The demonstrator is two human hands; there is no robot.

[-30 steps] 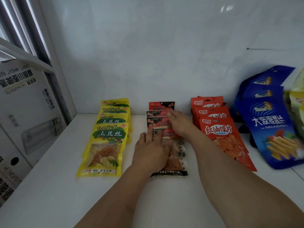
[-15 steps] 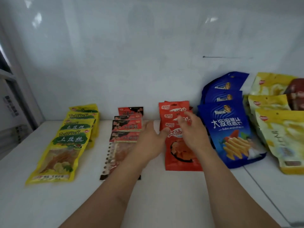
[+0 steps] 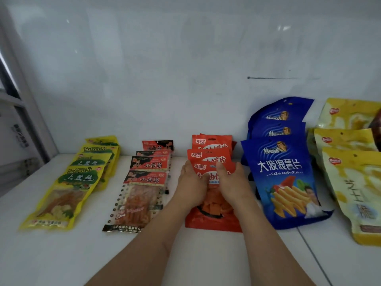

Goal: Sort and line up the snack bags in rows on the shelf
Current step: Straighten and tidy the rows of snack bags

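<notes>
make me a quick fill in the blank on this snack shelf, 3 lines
1. Both hands, left hand and right hand, rest on the ____ bags.
2. The row right of those bags is ____ in colour, showing the chips bag.
3. The row nearest the shelf's left end is ____.

Missing words: orange; blue; yellow
</notes>
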